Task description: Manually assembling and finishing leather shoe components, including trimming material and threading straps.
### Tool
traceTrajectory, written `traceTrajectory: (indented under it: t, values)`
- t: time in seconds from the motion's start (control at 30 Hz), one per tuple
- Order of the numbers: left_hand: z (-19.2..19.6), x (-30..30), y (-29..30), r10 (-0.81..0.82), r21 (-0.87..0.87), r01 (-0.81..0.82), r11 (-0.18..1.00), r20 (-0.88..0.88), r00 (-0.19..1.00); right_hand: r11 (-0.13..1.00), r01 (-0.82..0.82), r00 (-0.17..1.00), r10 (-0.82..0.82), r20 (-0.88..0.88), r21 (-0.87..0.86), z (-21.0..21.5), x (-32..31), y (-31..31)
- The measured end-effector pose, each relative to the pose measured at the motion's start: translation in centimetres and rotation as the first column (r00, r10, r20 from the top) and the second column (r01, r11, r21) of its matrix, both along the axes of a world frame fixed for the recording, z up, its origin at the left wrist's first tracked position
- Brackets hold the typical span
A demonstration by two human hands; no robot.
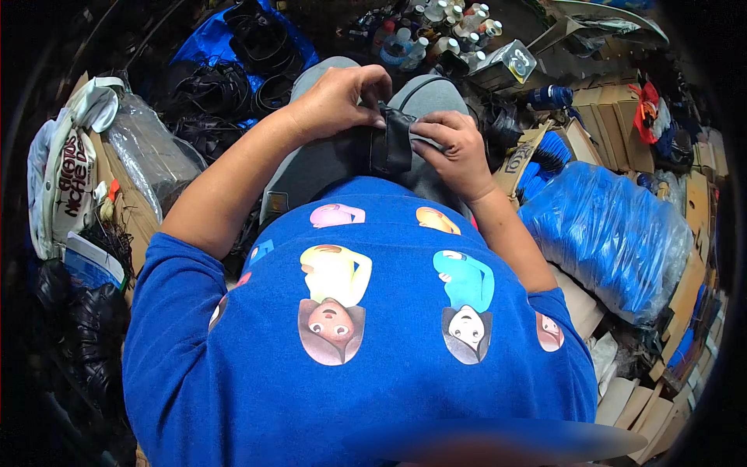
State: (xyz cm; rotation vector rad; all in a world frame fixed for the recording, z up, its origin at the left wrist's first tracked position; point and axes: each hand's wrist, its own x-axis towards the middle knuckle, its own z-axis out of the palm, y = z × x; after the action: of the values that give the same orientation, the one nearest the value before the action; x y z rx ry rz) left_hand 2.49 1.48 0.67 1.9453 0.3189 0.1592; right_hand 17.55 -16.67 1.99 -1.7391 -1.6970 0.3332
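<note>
Grey-trousered lap [299, 175] — a thin black strap [415, 88] (curved) across the right knee [443, 95]

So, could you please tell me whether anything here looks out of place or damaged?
Nothing looks clearly spilled or damaged. The most disorderly spot is beyond the left hand, to its left: black strap-like items lie jumbled by blue plastic, unlike the cardboard lined up at right.

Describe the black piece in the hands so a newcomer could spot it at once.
Find the blue printed shirt, then look just above it, to the grey-clad lap. There the left hand and right hand pinch a slightly shiny black piece. Unlike the dark pile at upper left, it is held in both hands.
</note>
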Motion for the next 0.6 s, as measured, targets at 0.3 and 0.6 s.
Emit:
traceTrajectory:
  t: [0.3, 0.6]
  values:
    - [-2.0, -0.5, -0.4, 0.065, -0.088, -0.057, 0.994, 0.091, 0.994, 0.996, 0.019, 0.978, -0.037, 0.205, 0.089, -2.2, -0.2, 0.8]
    - [-1.3, -0.5, -2.9, -0.006, 0.413, 0.052, 0.909, -0.112, 0.994, 0.998, -0.064, 0.925, 0.055, 0.377, 0.012, -1.1, 0.7, 0.2]
